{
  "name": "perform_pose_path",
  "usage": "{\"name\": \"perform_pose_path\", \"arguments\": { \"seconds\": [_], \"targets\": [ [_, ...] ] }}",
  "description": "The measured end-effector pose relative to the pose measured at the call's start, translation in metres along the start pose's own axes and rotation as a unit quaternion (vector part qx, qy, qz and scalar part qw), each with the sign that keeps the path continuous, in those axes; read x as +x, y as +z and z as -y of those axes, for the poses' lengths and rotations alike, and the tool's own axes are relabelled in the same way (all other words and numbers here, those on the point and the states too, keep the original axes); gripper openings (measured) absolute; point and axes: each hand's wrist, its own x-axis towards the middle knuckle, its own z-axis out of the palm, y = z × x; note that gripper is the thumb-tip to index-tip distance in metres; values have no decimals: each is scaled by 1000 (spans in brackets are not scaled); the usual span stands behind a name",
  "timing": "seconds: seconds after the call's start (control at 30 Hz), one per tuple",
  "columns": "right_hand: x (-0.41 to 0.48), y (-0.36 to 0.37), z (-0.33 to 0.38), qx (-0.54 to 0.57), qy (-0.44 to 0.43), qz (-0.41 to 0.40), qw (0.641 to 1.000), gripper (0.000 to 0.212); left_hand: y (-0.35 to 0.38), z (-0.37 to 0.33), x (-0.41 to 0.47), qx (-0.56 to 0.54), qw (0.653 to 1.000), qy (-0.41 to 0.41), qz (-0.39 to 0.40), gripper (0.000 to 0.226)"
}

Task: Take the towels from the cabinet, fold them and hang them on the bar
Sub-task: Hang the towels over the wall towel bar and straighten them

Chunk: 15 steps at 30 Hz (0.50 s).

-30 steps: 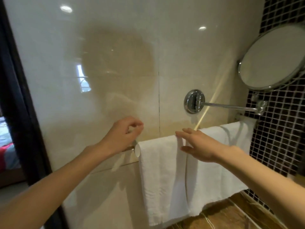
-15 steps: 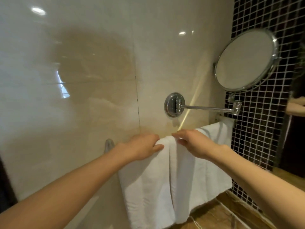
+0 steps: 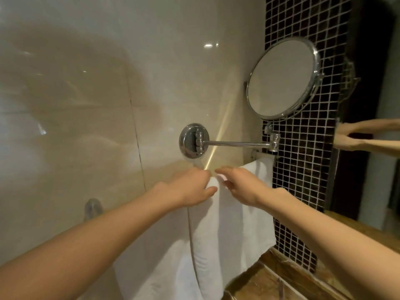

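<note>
Here I am squaring the towels (image 3: 208, 245) on the bar (image 3: 265, 156), my left hand (image 3: 186, 188) gripping the top fold and my right hand (image 3: 241, 187) seemingly pinching it. Next, I judge, comes levelling the hems.

Glossy beige wall (image 3: 86, 105); black mosaic strip (image 3: 303, 180); round chrome mirror (image 3: 281, 79); brown marble counter (image 3: 270, 282).

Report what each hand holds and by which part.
Left hand grips the left towel at its top fold, thumb in front. Right hand pinches that same fold at its right end with its fingers.
</note>
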Motion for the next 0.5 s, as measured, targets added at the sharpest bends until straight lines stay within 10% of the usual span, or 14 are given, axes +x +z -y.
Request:
{"name": "perform_pose_path", "arguments": {
  "seconds": [0.5],
  "targets": [
    [1, -17, -87, -37, 67, 36, 996, 85, 16, -31, 91, 36, 992, 94, 74, 17]
  ]
}}
